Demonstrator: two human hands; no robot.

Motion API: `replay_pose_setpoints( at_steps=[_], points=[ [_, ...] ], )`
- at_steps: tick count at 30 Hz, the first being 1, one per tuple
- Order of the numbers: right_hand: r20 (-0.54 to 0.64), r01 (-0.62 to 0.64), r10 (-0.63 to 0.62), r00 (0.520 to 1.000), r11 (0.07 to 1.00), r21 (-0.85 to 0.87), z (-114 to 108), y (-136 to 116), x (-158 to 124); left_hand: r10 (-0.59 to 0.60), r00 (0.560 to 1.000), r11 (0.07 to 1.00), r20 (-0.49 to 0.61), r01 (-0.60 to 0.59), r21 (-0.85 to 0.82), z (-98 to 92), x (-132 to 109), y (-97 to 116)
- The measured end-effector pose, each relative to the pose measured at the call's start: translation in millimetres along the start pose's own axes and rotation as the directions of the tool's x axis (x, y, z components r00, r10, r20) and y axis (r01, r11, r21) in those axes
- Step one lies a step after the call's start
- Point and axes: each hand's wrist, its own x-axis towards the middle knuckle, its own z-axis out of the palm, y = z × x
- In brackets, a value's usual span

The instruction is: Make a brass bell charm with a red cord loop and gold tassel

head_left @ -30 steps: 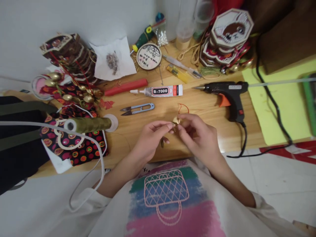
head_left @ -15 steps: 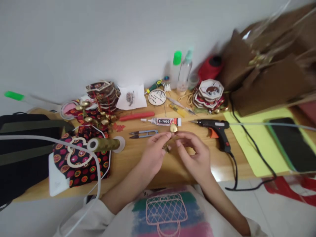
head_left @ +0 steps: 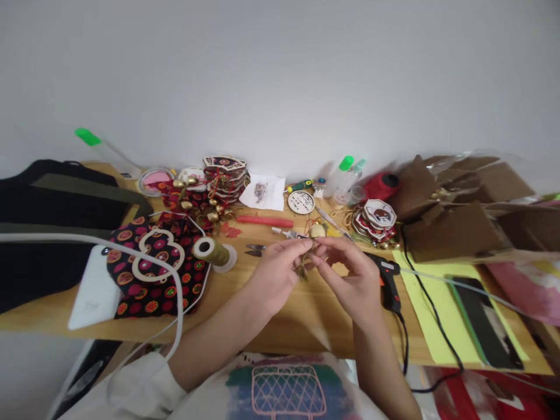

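Note:
My left hand point(head_left: 277, 274) and my right hand point(head_left: 350, 279) meet above the middle of the wooden table point(head_left: 245, 303), fingertips pinched together. Between them they hold a small gold bell point(head_left: 317, 231) on a thin thread, with a short olive tassel hanging below the fingers. Just behind the hands lie the thread snips point(head_left: 255, 250) and the tip of the glue tube point(head_left: 286, 233). The black hot glue gun point(head_left: 384, 279) lies right beside my right hand.
A spool of olive thread point(head_left: 210, 251) and patterned fabric with a wooden cutout point(head_left: 157, 262) lie at the left, beside a white phone point(head_left: 94, 294) and a black bag point(head_left: 48, 221). Stacked ornaments point(head_left: 375, 220), bottles point(head_left: 343, 175) and brown paper bags point(head_left: 455, 221) stand at the back right. A yellow mat point(head_left: 433, 315) lies right.
The view has tilted up and drawn back, showing more wall and the whole table. Both hands have kept pinching the gold bell and have lifted it a little higher.

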Motion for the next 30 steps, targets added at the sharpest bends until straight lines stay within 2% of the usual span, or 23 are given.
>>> replay_pose_setpoints(
  at_steps=[6, 10, 15, 20, 27, 30],
  points=[
    [-0.02, -0.011, 0.012, 1.0, 0.999, 0.046, 13, -1, -4, -0.02, 1.0, 0.999, 0.018, 0.021, -0.041, -14.9, -10, 0],
    [-0.112, -0.028, 0.044, 0.993, 0.99, 0.142, 26, 3, -10, -0.018, 1.0, 0.996, 0.021, 0.02, -0.082, -19.2, -13, 0],
    [-0.268, -0.01, 0.056, 0.962, 0.985, 0.171, 38, 2, -13, -0.018, 1.0, 0.994, 0.012, 0.02, -0.106, -19.2, -13, -1],
    [-0.33, -0.022, 0.09, 0.94, 0.979, 0.205, 41, -1, -13, -0.028, 1.0, 0.996, -0.008, 0.027, -0.083, -15.7, -13, -2],
    [-0.374, -0.002, 0.031, 0.927, 0.997, 0.079, 39, 0, -19, 0.027, 0.999, 0.998, -0.018, -0.028, -0.058, -13.3, -11, -7],
    [-0.382, 0.01, -0.02, 0.924, 1.0, -0.026, 37, -3, -19, 0.063, 0.997, 0.997, -0.051, -0.065, -0.03, -12.3, -11, -9]
  ],
)
